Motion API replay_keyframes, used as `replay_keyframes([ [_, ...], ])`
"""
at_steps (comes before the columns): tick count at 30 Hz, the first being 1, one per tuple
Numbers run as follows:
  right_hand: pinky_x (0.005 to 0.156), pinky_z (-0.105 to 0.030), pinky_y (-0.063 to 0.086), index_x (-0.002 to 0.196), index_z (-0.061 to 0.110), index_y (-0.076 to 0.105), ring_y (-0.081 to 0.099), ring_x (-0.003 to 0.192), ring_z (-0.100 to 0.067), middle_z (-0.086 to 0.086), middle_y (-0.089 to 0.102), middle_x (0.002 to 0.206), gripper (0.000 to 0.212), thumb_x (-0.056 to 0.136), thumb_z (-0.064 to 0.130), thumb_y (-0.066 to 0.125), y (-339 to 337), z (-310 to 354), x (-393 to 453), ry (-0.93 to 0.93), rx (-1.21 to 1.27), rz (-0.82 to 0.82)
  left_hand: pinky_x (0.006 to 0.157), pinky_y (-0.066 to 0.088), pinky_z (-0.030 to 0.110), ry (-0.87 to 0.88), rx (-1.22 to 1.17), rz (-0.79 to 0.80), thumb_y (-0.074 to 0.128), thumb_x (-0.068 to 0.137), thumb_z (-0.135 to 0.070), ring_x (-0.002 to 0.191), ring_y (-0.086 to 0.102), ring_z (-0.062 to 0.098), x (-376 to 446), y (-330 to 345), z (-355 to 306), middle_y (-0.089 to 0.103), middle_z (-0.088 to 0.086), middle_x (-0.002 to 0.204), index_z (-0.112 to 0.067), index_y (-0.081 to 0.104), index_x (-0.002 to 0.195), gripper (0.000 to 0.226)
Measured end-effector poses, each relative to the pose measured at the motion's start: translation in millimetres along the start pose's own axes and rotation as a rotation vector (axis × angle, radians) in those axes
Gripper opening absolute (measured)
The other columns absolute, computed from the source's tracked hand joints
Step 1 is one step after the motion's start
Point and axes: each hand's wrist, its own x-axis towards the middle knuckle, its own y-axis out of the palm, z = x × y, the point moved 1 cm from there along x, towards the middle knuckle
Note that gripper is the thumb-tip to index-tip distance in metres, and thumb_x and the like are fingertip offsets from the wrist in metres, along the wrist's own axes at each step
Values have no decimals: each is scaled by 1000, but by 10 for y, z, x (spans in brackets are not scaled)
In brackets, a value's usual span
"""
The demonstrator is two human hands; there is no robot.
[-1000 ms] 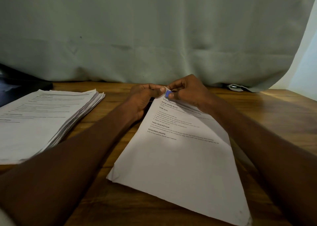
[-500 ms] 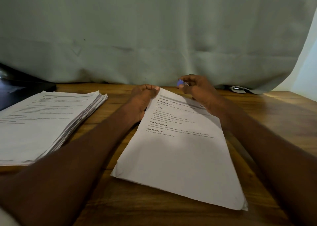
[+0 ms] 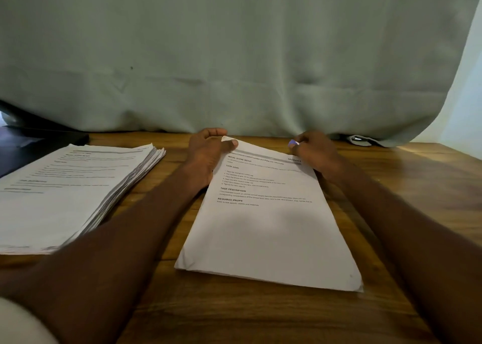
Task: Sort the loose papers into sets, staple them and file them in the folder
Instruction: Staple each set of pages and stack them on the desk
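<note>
Now left grip [image 3: 206, 153] pinching paper set's [image 3: 268, 229] far corner, right grip [image 3: 313, 150] closed on blue object [image 3: 292, 143].

our left hand [image 3: 206, 155] pinches the paper set's [image 3: 268, 223] far left corner | our right hand [image 3: 314, 152] grips a small blue object [image 3: 292, 143] at its far right corner | thick paper stack [image 3: 67, 187] on the wooden table [image 3: 417, 187], left

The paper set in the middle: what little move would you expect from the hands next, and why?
Probably the right hand brings the small blue thing it pinches back to the top left corner of the paper set. The left hand pinches that corner, and the blue thing is off the paper. Whether it is a stapler or a clip, I cannot tell.
</note>
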Motion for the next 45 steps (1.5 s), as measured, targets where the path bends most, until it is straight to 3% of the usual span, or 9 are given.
replay_keyframes([
  [7,74,-33,49,110,4,67,63,94,-30,-16,69,111,42,86,36,79,-296,-87,-142,80,-440,-79,50,54,21,52,142,-56,87,76,0,76,69,17,19,13,16,70,5,95,-18,68,104,38],
  [11,77,-36,50,122,5,62,63,100,-32,-16,66,112,54,80,31,84,-456,-34,-252,109,-525,17,68,61,32,32,176,-27,84,79,2,84,73,25,-10,-8,21,72,11,102,-16,70,108,37],
  [17,83,-44,59,102,8,63,67,92,-34,-14,67,100,45,73,30,89,-655,72,-280,152,-604,174,56,55,25,31,100,-41,80,78,2,74,68,22,-15,-35,-3,71,10,92,-18,69,101,32],
  [22,74,-31,43,111,12,65,62,92,-24,-4,64,102,35,92,41,68,-452,261,-149,-76,-222,-203,55,58,33,-48,-161,-52,81,76,4,73,69,27,50,-162,-67,72,13,96,-19,67,97,34],
  [26,70,-27,43,119,19,52,57,89,-13,5,55,107,56,87,61,70,-178,407,-201,-25,114,-38,59,60,36,-67,-321,-49,80,77,3,72,72,27,96,-262,-108,73,13,96,-19,68,103,36],
  [29,62,-26,52,107,8,63,71,83,-18,1,73,98,48,83,44,83,-118,393,-233,98,352,193,67,63,41,-73,-406,-59,78,82,2,79,72,30,121,-305,-128,72,19,106,-17,68,109,35],
  [35,102,-52,53,124,-3,67,70,110,-38,-19,72,120,35,92,7,74,-6,390,-253,217,604,276,100,54,60,-52,-387,-123,75,90,-10,111,70,38,110,-355,-157,71,21,123,-9,67,128,39],
  [41,78,-46,60,126,3,67,72,99,-35,-16,73,118,32,95,8,70,50,343,-260,329,926,156,105,51,58,-252,-86,308,83,81,-21,116,69,39,44,-414,-144,71,18,126,-7,66,132,56],
  [45,68,-46,62,128,3,65,74,98,-35,-19,74,117,35,95,12,71,62,355,-323,443,1048,319,104,52,57,-188,-11,301,84,73,-11,113,70,40,57,-425,-171,72,18,125,-5,66,132,62],
])
